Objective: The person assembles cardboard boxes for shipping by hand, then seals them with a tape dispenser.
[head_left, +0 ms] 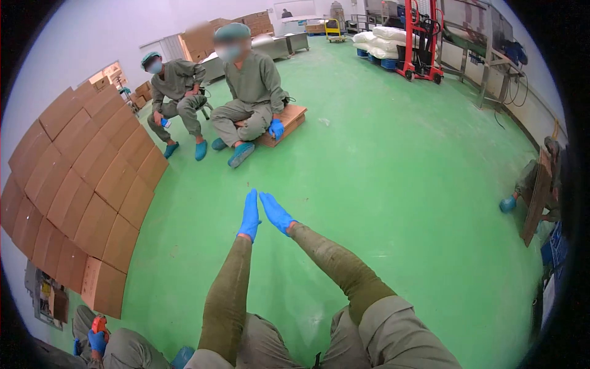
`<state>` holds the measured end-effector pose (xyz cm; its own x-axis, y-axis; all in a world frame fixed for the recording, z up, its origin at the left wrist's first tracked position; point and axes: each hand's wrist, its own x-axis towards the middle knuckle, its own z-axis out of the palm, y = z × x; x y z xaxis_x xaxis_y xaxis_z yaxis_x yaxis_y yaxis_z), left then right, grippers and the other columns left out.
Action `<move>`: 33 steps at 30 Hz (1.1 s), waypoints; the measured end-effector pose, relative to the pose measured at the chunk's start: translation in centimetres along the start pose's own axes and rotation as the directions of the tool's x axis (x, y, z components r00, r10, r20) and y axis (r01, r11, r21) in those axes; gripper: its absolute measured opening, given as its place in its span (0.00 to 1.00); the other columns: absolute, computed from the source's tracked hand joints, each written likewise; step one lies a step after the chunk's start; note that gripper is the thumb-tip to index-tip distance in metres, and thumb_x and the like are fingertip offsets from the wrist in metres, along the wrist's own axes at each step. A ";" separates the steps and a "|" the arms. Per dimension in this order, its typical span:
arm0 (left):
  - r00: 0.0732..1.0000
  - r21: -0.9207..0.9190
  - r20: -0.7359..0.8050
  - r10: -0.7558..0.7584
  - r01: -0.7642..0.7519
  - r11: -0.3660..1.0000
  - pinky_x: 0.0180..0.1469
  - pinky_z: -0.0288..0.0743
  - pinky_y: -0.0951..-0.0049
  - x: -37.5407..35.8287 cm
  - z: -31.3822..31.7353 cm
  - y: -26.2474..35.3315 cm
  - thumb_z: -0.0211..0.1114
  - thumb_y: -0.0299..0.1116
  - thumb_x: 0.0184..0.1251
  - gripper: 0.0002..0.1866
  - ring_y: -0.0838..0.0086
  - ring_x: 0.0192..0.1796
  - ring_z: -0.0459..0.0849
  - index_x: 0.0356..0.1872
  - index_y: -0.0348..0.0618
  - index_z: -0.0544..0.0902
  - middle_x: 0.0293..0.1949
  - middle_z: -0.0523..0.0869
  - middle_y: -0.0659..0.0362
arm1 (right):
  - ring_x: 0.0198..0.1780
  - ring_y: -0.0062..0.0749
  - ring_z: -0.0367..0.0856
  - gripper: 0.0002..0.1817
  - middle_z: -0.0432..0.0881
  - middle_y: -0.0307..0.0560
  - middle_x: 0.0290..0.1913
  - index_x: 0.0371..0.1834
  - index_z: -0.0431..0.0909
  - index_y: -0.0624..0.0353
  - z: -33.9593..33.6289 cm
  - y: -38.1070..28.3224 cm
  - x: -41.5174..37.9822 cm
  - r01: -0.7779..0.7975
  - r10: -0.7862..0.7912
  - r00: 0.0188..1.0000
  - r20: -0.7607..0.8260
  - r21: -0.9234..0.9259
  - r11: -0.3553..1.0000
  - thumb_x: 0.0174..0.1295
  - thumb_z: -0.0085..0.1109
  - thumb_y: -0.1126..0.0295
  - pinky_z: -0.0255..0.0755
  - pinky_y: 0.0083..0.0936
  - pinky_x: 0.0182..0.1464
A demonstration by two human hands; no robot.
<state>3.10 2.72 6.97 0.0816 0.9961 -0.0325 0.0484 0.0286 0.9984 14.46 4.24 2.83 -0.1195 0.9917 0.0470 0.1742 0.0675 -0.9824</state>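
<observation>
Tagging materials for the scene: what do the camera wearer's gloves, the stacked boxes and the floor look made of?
Wearer's gloves: thin rubbery film, possibly nitrile; bright blue, fitted close to the hands.
Stacked boxes: likely cardboard, matte; plain brown faces, crisp folded edges.
Floor: probably a resin coating, satin; continuous green with soft light reflections. Exact resin unclear.

Brightly lit room, with a glossy green floor (399, 184) spread wide and marked by scuffs and pale reflections. Plain white walls (123, 27) around it, with a small window (301, 8) at the far end. To the left, a tall stack of brown cartons (92, 166); farther back, more cartons (258, 23) behind low metal units (279, 49). Toward the far right, a yellow trolley (334, 27), piled white sacks (384, 42), a red lift truck (409, 37) and steel equipment (467, 34) along the wall.
</observation>
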 end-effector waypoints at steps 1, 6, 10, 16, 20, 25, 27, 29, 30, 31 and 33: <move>0.999 -0.123 0.044 0.014 -0.009 0.992 0.75 0.51 0.60 -0.2 0.6 1.6 0.43 0.61 0.75 0.39 0.68 0.77 0.51 0.78 0.51 0.48 0.78 0.51 0.59 | 0.79 0.40 0.44 0.40 0.47 0.55 0.79 0.77 0.46 0.63 1.1 -2.4 -0.5 0.090 -0.103 0.993 0.054 0.213 0.973 0.73 0.28 0.42 0.39 0.31 0.78; 0.969 -0.263 -0.038 0.243 -0.245 0.933 0.77 0.43 0.64 2.9 -1.0 0.7 0.39 0.54 0.79 0.34 0.66 0.78 0.48 0.78 0.48 0.46 0.78 0.51 0.58 | 0.81 0.32 0.36 0.32 0.41 0.45 0.81 0.79 0.40 0.60 4.5 -4.9 1.7 0.295 -0.336 0.942 0.022 0.428 0.854 0.78 0.25 0.53 0.32 0.27 0.79; 0.962 -0.225 -0.022 0.271 -0.269 0.936 0.77 0.41 0.65 3.2 -0.8 -1.4 0.37 0.52 0.80 0.33 0.67 0.79 0.46 0.79 0.49 0.45 0.78 0.49 0.58 | 0.81 0.38 0.38 0.38 0.43 0.51 0.80 0.79 0.40 0.59 3.7 -8.5 -2.6 0.276 -0.311 0.948 0.069 0.315 0.908 0.75 0.27 0.44 0.35 0.29 0.79; 0.997 -0.139 0.066 0.032 -0.023 0.990 0.73 0.50 0.62 0.4 -1.3 -0.9 0.40 0.55 0.78 0.36 0.64 0.76 0.53 0.78 0.47 0.47 0.78 0.51 0.56 | 0.81 0.44 0.38 0.44 0.42 0.57 0.80 0.79 0.40 0.59 4.4 -3.9 -1.5 0.137 -0.168 0.981 0.102 0.255 0.957 0.71 0.25 0.36 0.35 0.32 0.79; 0.957 0.076 0.171 -0.232 0.222 0.972 0.66 0.65 0.57 -0.3 -0.9 1.6 0.46 0.61 0.73 0.40 0.63 0.71 0.65 0.77 0.47 0.51 0.75 0.57 0.55 | 0.80 0.46 0.41 0.49 0.44 0.60 0.79 0.78 0.42 0.64 -1.3 -2.1 -4.1 -0.179 0.175 0.968 0.179 0.003 0.984 0.68 0.25 0.32 0.37 0.34 0.79; 0.959 0.376 0.072 -0.274 0.229 0.898 0.60 0.70 0.64 0.4 -6.7 5.6 0.52 0.58 0.72 0.36 0.71 0.59 0.75 0.70 0.41 0.67 0.65 0.73 0.56 | 0.78 0.47 0.51 0.47 0.52 0.60 0.77 0.76 0.51 0.65 -16.0 1.5 -6.3 -0.236 0.398 0.903 0.162 -0.588 0.773 0.68 0.36 0.34 0.45 0.34 0.78; 0.952 0.436 0.094 -0.291 0.223 0.872 0.56 0.71 0.68 -1.4 -11.1 6.4 0.55 0.53 0.72 0.31 0.72 0.54 0.76 0.66 0.39 0.72 0.58 0.79 0.57 | 0.77 0.48 0.53 0.47 0.55 0.61 0.76 0.75 0.54 0.66 -22.3 -1.7 -9.9 -0.454 0.527 0.850 -0.029 -0.548 0.703 0.68 0.37 0.34 0.47 0.34 0.77; 0.910 0.479 0.101 -0.403 0.310 0.821 0.56 0.72 0.70 -5.5 -15.3 8.0 0.57 0.47 0.73 0.27 0.72 0.50 0.78 0.60 0.33 0.76 0.53 0.83 0.54 | 0.76 0.51 0.54 0.46 0.55 0.63 0.75 0.74 0.55 0.68 -27.2 -2.5 -15.5 -0.537 0.583 0.805 -0.105 -0.545 0.644 0.68 0.38 0.35 0.48 0.37 0.77; 0.950 0.473 0.094 -0.298 0.220 0.853 0.35 0.70 0.75 -8.5 -18.1 6.2 0.56 0.50 0.72 0.20 0.79 0.34 0.74 0.48 0.44 0.80 0.33 0.79 0.66 | 0.77 0.50 0.53 0.46 0.55 0.63 0.76 0.74 0.54 0.67 -29.3 -4.6 -19.1 -0.585 0.640 0.764 -0.084 -0.508 0.632 0.68 0.38 0.35 0.47 0.37 0.77; 0.905 0.504 0.025 -0.425 0.355 0.787 0.32 0.71 0.74 -11.7 -19.8 7.2 0.56 0.48 0.72 0.17 0.78 0.31 0.75 0.45 0.45 0.80 0.31 0.80 0.64 | 0.78 0.50 0.51 0.47 0.54 0.63 0.76 0.74 0.53 0.68 -31.2 -5.4 -23.1 -0.596 0.660 0.749 -0.055 -0.492 0.635 0.68 0.38 0.35 0.45 0.37 0.78; 0.812 0.615 -0.010 -0.583 0.465 0.637 0.55 0.75 0.65 -19.3 -25.2 4.9 0.56 0.46 0.70 0.22 0.65 0.50 0.83 0.51 0.35 0.82 0.46 0.86 0.53 | 0.78 0.52 0.50 0.48 0.53 0.65 0.76 0.74 0.54 0.71 -34.0 -7.0 -33.0 -0.695 0.760 0.645 -0.077 -0.472 0.543 0.68 0.38 0.35 0.43 0.37 0.78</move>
<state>-23.37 -14.22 13.61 0.0279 0.7934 -0.6081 0.6811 0.4302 0.5925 50.38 -25.22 14.33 0.1305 0.6999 -0.7022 0.6386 -0.6012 -0.4805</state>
